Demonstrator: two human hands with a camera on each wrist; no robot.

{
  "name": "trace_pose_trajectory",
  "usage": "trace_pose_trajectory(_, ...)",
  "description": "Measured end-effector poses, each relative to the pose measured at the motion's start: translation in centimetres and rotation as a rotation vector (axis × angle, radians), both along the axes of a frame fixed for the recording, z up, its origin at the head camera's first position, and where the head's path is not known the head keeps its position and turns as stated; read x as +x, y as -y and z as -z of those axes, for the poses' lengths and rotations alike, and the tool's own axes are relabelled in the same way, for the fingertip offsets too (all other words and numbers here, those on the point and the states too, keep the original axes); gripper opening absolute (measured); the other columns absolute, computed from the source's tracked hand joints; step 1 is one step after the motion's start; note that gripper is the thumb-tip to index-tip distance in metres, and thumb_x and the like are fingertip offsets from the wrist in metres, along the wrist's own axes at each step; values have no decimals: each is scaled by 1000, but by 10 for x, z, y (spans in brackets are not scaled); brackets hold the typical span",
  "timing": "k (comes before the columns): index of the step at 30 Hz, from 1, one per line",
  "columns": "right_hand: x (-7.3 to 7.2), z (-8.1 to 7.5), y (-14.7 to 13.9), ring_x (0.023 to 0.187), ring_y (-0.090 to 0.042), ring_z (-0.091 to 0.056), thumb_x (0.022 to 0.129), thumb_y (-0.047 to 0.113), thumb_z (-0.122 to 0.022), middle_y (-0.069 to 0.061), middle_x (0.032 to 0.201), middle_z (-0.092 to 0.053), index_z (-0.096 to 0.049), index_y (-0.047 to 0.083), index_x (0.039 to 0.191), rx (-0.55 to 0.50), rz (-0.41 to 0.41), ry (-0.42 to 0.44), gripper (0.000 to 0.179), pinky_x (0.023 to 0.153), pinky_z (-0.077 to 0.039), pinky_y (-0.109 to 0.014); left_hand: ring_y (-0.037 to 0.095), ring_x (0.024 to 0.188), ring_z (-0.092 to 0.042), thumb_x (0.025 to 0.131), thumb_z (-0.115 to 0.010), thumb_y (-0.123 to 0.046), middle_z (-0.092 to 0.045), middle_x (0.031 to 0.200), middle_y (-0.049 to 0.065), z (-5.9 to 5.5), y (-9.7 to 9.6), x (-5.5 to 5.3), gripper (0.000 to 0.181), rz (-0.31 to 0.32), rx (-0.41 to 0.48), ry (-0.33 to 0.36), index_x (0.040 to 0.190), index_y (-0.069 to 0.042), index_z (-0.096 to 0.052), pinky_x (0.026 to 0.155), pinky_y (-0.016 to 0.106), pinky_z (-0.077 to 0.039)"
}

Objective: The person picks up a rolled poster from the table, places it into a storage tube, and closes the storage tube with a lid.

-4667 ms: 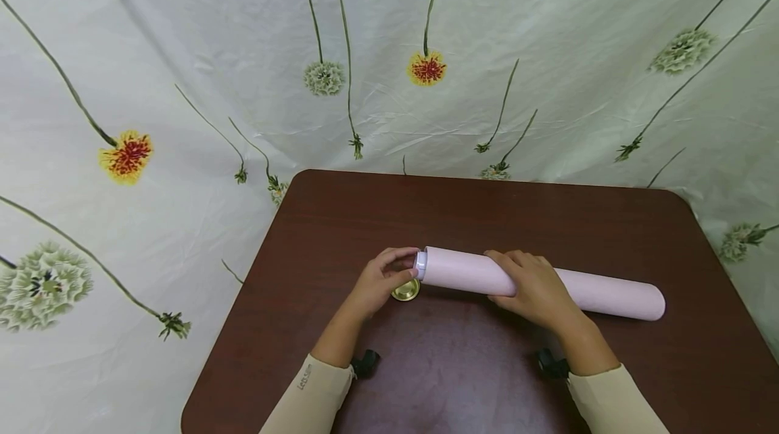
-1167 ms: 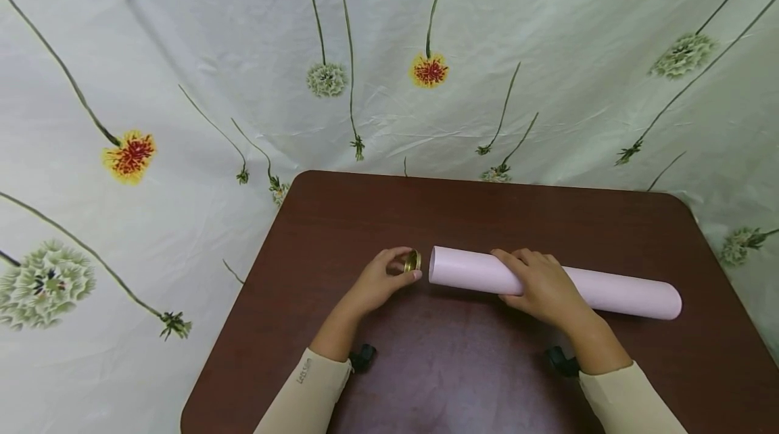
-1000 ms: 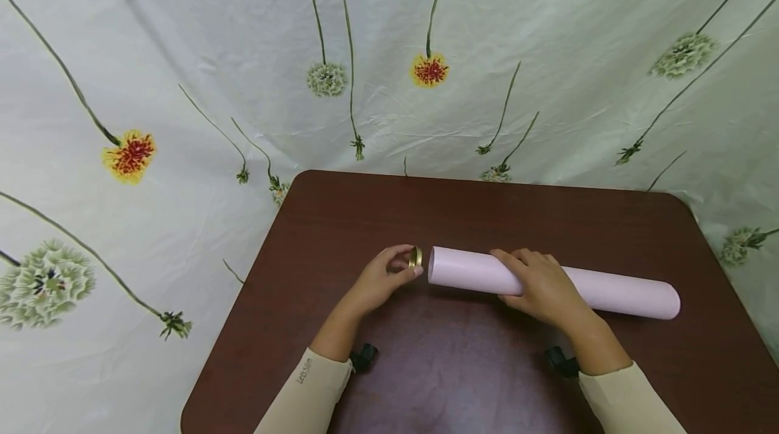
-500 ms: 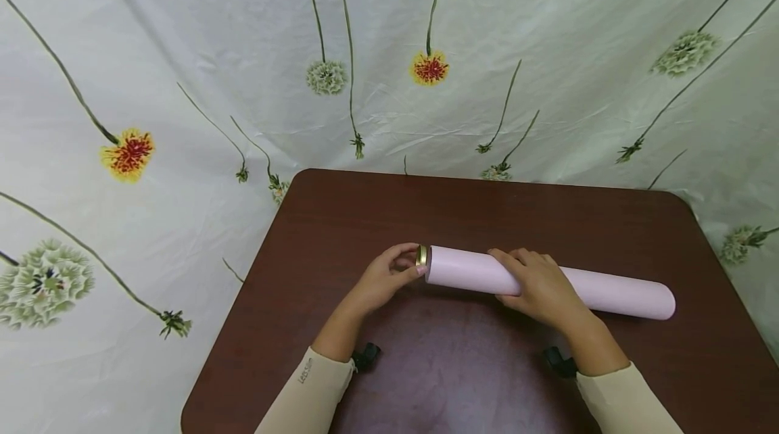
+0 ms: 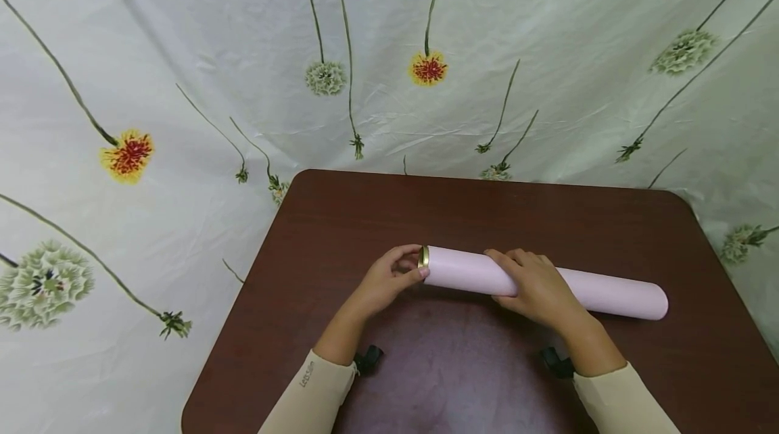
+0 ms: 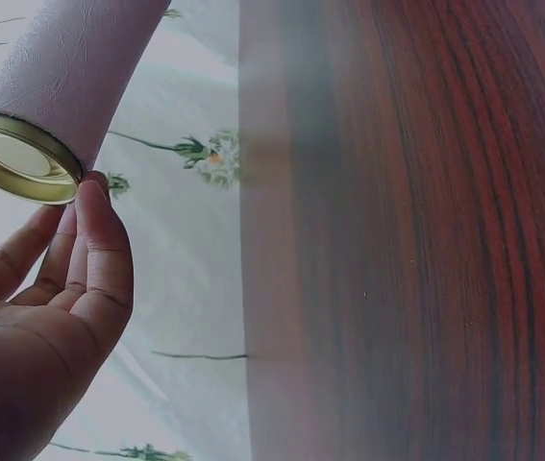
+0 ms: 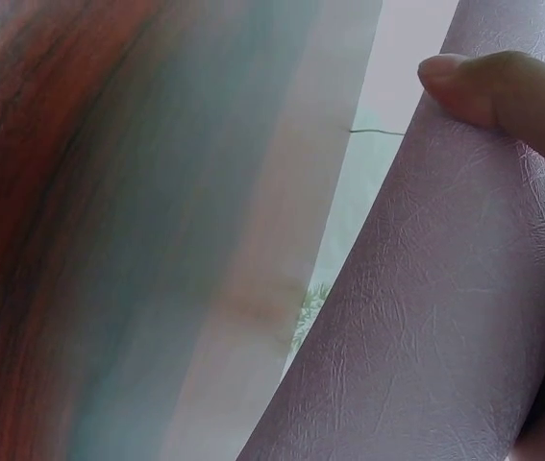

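Note:
A long pale pink cardboard tube lies across the middle of the view, slanting slightly down to the right. My right hand grips it from above near its middle; in the right wrist view the thumb lies across the wrinkled tube surface. At the tube's left end sits a gold metal cap, its rim flush against the tube's edge. My left hand holds that cap by the rim between thumb and fingertips. The left wrist view shows the cap's recessed face and my left hand below it.
The dark brown wooden table has rounded corners. Behind and left of it hangs a pale floral cloth. Black wrist cameras show under both wrists.
Earlier a white piece stuck out of the tube's left end while the cap lay on the table. The left hand then held the cap apart; now cap and tube have come together, the tube shifting left.

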State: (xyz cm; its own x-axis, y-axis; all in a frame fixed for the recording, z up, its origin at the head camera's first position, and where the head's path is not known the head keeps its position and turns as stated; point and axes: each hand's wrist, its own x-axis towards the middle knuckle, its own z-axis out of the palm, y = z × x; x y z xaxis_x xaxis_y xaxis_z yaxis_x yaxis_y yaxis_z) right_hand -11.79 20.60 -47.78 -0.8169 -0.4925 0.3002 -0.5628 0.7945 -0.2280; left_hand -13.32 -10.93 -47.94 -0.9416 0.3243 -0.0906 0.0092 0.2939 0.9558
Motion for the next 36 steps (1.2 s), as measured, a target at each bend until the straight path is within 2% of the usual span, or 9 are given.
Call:
trace_pose_trajectory(7,1,0,1,96,-29,-65,71,31,-91,-7,108,-66,-53,19,144,-4,-3,2,83,89,-47,-51,16,106,-64,89,-77,-35,-63,129,6,0,0,0,58,-8,15,15,140,-16,-57,84,29,-52)
trace_pose_trajectory(13,1,1,2,94,-29,-65,70,31,-91,-7,106,-65,-53,19,143,-13,-4,-2,83,88,-47,-50,21,110,-63,92,-75,-26,-63,130,13,3,-5,0,55,-12,72,38,140,-11,-54,86,28,-52)
trace_pose_trajectory(18,1,1,4,96,-29,-65,71,32,-91,-7,107,-66,-53,20,144,-10,2,11,83,88,-47,-51,26,119,-62,93,-74,-21,-61,136,16,4,-8,0,58,24,128,47,143,-11,-48,90,30,-53)
trace_pose_trajectory(22,1,1,7,95,-28,-65,72,32,-90,-7,107,-66,-53,20,144,-6,0,14,82,87,-48,-51,24,111,-65,93,-74,-21,-59,134,15,3,-11,0,62,54,145,39,147,-16,-45,87,30,-55)
trace_pose_trajectory(26,1,1,9,95,-28,-65,71,33,-90,-7,107,-66,-54,21,143,-5,1,11,81,86,-48,-50,22,103,-66,91,-76,-21,-60,127,15,0,-15,2,63,49,157,36,147,-19,-46,84,29,-55)
trace_pose_trajectory(29,1,1,11,94,-28,-65,71,33,-90,-7,107,-67,-54,21,143,-8,-2,11,81,85,-48,-49,21,109,-61,90,-78,-23,-57,132,11,0,-19,2,63,25,124,5,145,-22,-48,87,30,-54)
trace_pose_trajectory(32,2,1,14,95,-28,-65,71,33,-90,-7,107,-67,-54,21,143,-11,-6,12,81,86,-48,-50,21,116,-57,88,-79,-28,-54,140,7,0,-23,2,63,3,52,-40,143,-25,-49,91,32,-51)
trace_pose_trajectory(36,2,1,17,95,-29,-65,71,33,-90,-7,108,-67,-54,21,144,-15,-6,14,82,87,-48,-50,21,115,-56,85,-82,-32,-52,141,3,-1,-29,3,63,-29,-7,-74,139,-27,-50,90,34,-51)
